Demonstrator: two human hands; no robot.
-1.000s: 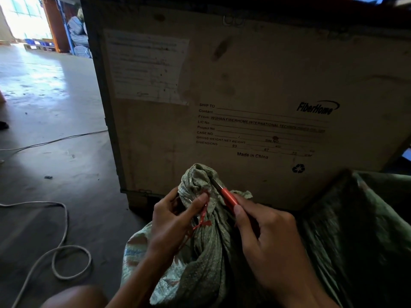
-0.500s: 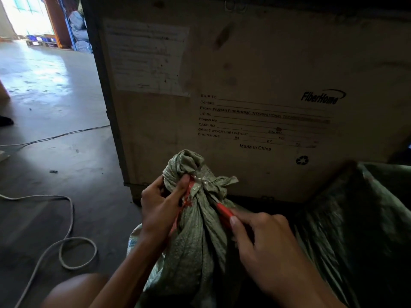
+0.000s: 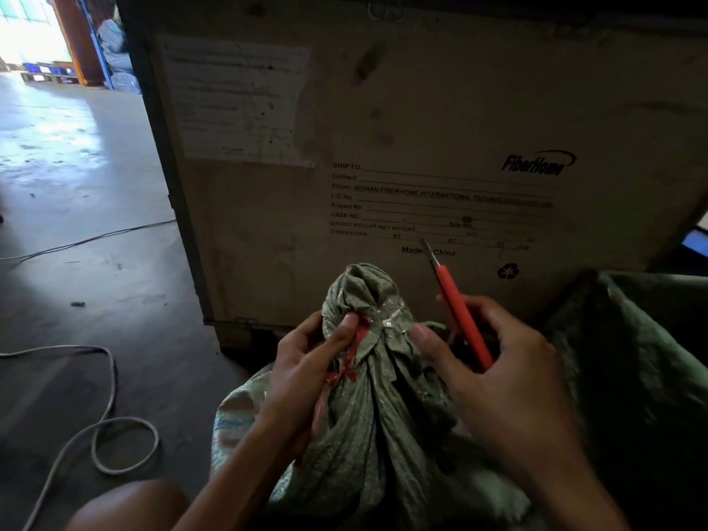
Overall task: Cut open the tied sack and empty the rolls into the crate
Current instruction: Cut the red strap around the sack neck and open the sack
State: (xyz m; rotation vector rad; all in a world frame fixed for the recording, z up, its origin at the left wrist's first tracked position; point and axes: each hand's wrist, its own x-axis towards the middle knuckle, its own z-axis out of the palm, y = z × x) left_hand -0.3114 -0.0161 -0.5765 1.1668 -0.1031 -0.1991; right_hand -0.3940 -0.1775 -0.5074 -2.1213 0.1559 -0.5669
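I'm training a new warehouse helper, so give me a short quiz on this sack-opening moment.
1. Fill in: the left hand grips the neck of the sack at its ___ string.
2. The cutter is held by: A) the left hand, B) the right hand, C) nobody.
3. True or false: the cutter's blade is touching the sack.
Key: 1 red; 2 B; 3 false.

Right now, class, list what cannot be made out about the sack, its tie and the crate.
Head view throughout.
Rolls: hidden inside the sack.
Whether the red tie is cut: the left hand covers part.
Opening of the crate: cut off by the top edge.
Print on the paper label: too faint.
Blade of the cutter in the right hand: thin, blurred.
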